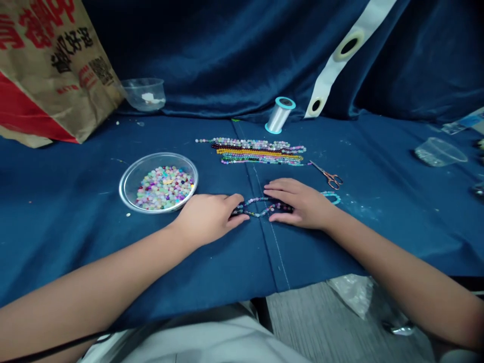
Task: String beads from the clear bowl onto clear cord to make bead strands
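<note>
The bead strand [259, 215] toward the bench's front edge [242, 295] looks limp; pinch its ends. Right hand [300, 202] arches open over it; left hand [207, 218], grip unclear.

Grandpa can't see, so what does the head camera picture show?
A person's left hand and right hand touch strung beads on blue cloth. A bowl of loose beads sits left; more strands, scissors and a spool are beyond.
</note>
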Demonstrator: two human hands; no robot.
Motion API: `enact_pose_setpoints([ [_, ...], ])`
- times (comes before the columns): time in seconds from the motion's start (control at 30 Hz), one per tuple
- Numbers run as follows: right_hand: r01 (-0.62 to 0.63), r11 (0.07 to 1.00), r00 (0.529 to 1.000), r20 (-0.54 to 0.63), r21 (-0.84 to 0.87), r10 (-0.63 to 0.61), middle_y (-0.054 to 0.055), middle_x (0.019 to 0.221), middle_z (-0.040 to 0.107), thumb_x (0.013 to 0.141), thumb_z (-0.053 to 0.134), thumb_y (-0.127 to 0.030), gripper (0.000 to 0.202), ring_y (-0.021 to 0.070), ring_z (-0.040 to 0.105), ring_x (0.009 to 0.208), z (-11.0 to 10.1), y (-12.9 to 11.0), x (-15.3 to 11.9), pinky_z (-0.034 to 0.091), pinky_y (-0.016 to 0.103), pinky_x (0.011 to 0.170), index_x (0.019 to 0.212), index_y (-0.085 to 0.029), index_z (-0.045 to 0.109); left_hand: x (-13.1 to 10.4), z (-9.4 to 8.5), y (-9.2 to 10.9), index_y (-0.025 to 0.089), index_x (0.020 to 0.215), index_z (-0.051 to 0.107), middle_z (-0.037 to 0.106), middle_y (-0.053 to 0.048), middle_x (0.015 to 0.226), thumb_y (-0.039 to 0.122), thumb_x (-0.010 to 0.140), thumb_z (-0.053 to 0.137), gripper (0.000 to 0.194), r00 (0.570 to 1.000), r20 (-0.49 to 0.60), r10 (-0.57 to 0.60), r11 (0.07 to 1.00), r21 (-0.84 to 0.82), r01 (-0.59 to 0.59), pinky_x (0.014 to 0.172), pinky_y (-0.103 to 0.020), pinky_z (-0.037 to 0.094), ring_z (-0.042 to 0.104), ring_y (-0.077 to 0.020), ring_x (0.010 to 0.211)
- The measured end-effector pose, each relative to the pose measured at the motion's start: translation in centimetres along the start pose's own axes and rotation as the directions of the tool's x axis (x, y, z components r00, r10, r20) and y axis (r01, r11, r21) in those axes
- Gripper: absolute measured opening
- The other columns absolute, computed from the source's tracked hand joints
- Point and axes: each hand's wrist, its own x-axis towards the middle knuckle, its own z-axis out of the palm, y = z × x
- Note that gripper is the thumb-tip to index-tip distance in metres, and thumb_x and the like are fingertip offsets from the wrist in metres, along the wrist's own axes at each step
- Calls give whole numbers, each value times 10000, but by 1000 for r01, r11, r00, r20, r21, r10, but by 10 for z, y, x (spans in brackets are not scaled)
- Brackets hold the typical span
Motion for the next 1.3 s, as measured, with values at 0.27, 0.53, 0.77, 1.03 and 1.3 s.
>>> enact_pose_setpoints([
  [0.27,14,1000,1000,-21,-23,-14,98,1290,758,1100,721,-479,369,261,745,1135,17,-12,31,643,493,1003,1348,-206,732,2,5,3,295,1349,738,844,-43,1088,531,1165,529,366,998,-24,56,998,-25,-57,705,-329,510,816,-275,978],
  [0.53,11,1000,999,-49,14,-10,85,1237,767,1112,712,-443,309,224,753,1041,13,-10,26,668,429,919,1311,-208,741,-10,1,-1,266,1306,739,848,-45,1079,518,1151,571,340,1000,-31,7,999,-42,-9,689,-332,514,824,-275,954],
  [0.77,-35,998,998,-49,53,38,84,1243,769,1115,713,-409,281,226,756,1054,12,-13,17,670,434,929,1307,-206,745,-15,1,-3,291,1310,739,852,-34,1141,510,1163,547,327,1000,-12,-25,999,-35,25,724,-334,531,831,-271,1007],
  [1.03,-95,993,995,-20,74,97,80,1233,773,1118,711,-381,250,228,757,1068,2,-13,8,666,441,947,1291,-206,754,-20,-3,-3,272,1317,730,850,-52,1092,494,1158,556,324,998,8,-63,998,2,63,676,-348,524,836,-293,941],
  [1.3,-221,974,975,20,54,220,107,1326,761,1089,738,-480,372,272,743,1180,-29,4,-26,642,510,1029,1360,-226,747,-21,-2,-8,255,1344,719,850,-69,1112,449,1178,513,328,999,25,-43,999,-9,43,727,-346,563,836,-289,964],
])
